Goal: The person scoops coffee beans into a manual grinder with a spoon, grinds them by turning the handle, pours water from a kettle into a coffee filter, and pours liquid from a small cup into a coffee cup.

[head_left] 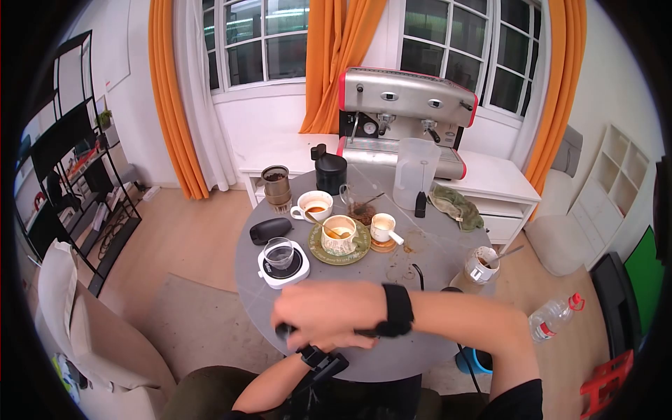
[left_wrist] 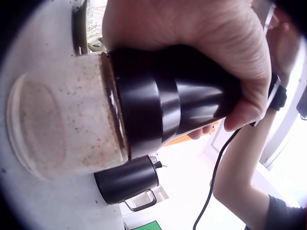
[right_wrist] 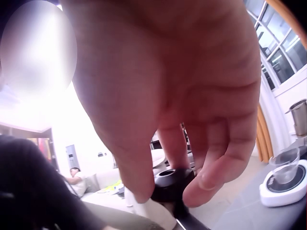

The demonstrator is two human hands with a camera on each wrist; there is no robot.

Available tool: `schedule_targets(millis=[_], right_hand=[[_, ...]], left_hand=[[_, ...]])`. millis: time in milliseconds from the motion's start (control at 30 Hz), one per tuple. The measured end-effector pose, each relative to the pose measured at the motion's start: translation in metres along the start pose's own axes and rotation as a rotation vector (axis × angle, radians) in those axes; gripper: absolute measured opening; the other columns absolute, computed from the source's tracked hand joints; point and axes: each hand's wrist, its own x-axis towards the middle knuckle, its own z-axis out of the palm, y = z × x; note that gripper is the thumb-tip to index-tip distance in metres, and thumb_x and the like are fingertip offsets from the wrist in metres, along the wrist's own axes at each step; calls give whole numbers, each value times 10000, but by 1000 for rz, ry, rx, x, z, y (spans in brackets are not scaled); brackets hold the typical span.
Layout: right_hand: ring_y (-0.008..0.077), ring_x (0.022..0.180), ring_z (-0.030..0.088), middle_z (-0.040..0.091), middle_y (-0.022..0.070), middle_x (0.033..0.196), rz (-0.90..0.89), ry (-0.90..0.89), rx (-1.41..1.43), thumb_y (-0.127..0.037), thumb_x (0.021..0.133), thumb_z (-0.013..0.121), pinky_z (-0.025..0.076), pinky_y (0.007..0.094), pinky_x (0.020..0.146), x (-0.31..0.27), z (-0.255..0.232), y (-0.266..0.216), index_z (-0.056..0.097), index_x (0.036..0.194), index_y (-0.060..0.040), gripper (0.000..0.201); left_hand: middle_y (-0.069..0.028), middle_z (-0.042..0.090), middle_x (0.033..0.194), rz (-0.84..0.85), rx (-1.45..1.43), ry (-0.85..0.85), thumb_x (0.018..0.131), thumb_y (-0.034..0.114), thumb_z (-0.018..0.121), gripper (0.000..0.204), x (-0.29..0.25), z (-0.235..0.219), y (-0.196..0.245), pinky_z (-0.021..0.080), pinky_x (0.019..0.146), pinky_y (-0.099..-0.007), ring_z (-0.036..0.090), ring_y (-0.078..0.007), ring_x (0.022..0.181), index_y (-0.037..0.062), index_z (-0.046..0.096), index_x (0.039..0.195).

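In the left wrist view my left hand (left_wrist: 192, 28) grips the black body of a hand coffee grinder (left_wrist: 177, 96), tilted on its side. Its clear jar (left_wrist: 67, 120) is dusted with brown grounds. My right hand (head_left: 329, 308) crosses over the left one near the table's front edge, hiding most of it and of the grinder in the head view. Seen from the right wrist, the right fingers (right_wrist: 211, 179) and thumb curl round a black knob (right_wrist: 170, 184) with a metal arm below it.
Ahead on the round grey table (head_left: 434, 245) stand a white scale (head_left: 283, 280) with a glass cup, a green plate (head_left: 343, 257) bearing a cup, a black canister (head_left: 329, 171), and a jar (head_left: 481, 266) with a spoon. An espresso machine (head_left: 406, 105) sits behind.
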Motion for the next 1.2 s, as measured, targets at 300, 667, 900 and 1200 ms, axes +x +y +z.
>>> schedule_targets(millis=[300, 667, 900, 1200], right_hand=[[314, 847, 567, 553, 137, 886, 33, -170, -21, -231, 805, 636, 453, 401, 714, -137, 25, -51, 548, 1007, -46, 288], [347, 715, 633, 650, 179, 738, 735, 52, -68, -289, 747, 694, 494, 401, 646, -178, -32, 28, 685, 942, -29, 325], [366, 705, 625, 620, 227, 716, 549, 296, -206, -433, 821, 641, 488, 429, 674, -84, -29, 111, 669, 878, 12, 450], [339, 786, 634, 633, 236, 800, 106, 48, -30, -211, 754, 660, 511, 420, 705, 6, -3, 20, 650, 913, 42, 299]], left_hand=[[-35, 625, 825, 255, -27, 62, 567, 65, 723, 399, 17, 3, 25, 468, 680, -256, 568, -111, 744, 19, 580, 937], [-35, 630, 827, 193, -78, 73, 579, 7, 673, 356, 16, 2, 17, 474, 667, -247, 575, -104, 748, 17, 578, 922], [-10, 614, 836, 265, -55, 55, 566, 20, 668, 389, 18, 2, 15, 480, 679, -260, 578, -98, 755, 26, 567, 941], [-47, 629, 977, 82, -177, 149, 696, 75, 730, 438, 2, -1, -18, 489, 768, -260, 594, -132, 867, 20, 580, 1104]])
